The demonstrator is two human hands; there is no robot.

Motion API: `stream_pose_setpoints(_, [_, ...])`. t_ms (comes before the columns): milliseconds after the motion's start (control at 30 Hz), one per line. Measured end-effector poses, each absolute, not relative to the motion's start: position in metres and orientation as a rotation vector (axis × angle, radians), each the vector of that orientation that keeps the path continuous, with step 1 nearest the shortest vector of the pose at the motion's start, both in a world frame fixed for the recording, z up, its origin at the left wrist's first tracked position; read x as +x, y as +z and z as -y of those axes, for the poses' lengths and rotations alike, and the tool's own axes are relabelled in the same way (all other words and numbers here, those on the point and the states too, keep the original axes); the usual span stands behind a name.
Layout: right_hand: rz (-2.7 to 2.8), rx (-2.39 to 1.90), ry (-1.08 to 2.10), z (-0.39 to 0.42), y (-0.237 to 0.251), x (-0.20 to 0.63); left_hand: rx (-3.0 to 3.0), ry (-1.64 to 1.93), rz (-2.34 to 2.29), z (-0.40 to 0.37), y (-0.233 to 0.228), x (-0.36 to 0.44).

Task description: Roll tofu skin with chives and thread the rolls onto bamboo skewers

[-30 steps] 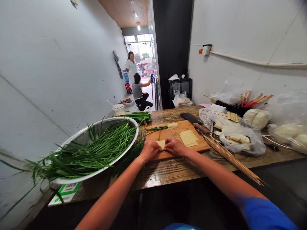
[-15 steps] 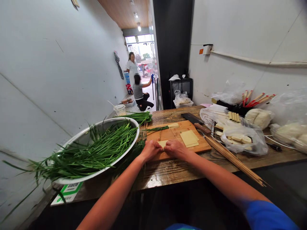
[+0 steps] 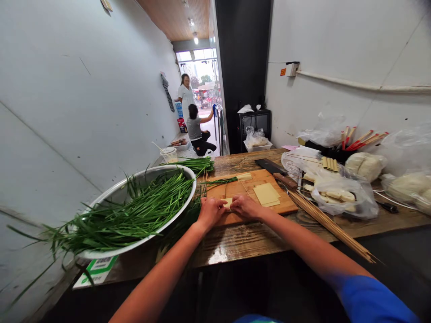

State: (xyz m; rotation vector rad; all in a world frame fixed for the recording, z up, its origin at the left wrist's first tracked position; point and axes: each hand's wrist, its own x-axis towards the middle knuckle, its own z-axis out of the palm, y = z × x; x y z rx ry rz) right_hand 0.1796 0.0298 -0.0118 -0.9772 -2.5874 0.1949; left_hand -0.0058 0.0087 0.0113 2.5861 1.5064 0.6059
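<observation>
My left hand (image 3: 210, 211) and my right hand (image 3: 245, 206) meet over the near edge of a wooden cutting board (image 3: 286, 205), both pinching a small pale tofu sheet (image 3: 228, 202) that looks partly rolled. A stack of flat tofu sheets (image 3: 266, 194) lies on the board to the right. One rolled sheet with chives sticking out of it (image 3: 232, 179) rests at the board's far edge. A big metal bowl (image 3: 111, 194) heaped with green chives (image 3: 134, 211) stands to the left.
A cleaver (image 3: 274, 170) lies behind the board. Bamboo skewers (image 3: 330, 226) run along the wooden table (image 3: 256, 240) to the right, beside plastic bags of white food (image 3: 340, 195) and chopsticks (image 3: 360, 140). Two people are by the far doorway (image 3: 193, 121).
My hands have stayed on the small sheet, and its visible part has shrunk a little between my fingers. The view has shifted slightly.
</observation>
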Motion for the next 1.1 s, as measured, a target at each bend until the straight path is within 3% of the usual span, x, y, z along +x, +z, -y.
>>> stream_pose_setpoints(167, [2.563, -1.002, 0.356, -0.038, -0.010, 0.180, 3.130, 0.605, -1.210, 0.004, -0.003, -0.009])
stream_pose_setpoints(433, [2.575, -1.077, 0.474, -0.043, -0.003, 0.179, 3.021, 0.544, -1.187, -0.003, -0.008, -0.013])
stream_pose_setpoints(800, [2.665, -0.920, -0.313, -0.013, -0.006, 0.184, 2.912, 0.545, -1.173, -0.009, 0.010, -0.007])
stream_pose_setpoints(1100, [2.813, -0.970, -0.266, -0.019, -0.003, 0.175, 2.899, 0.488, -1.420, 0.000, 0.008, -0.004])
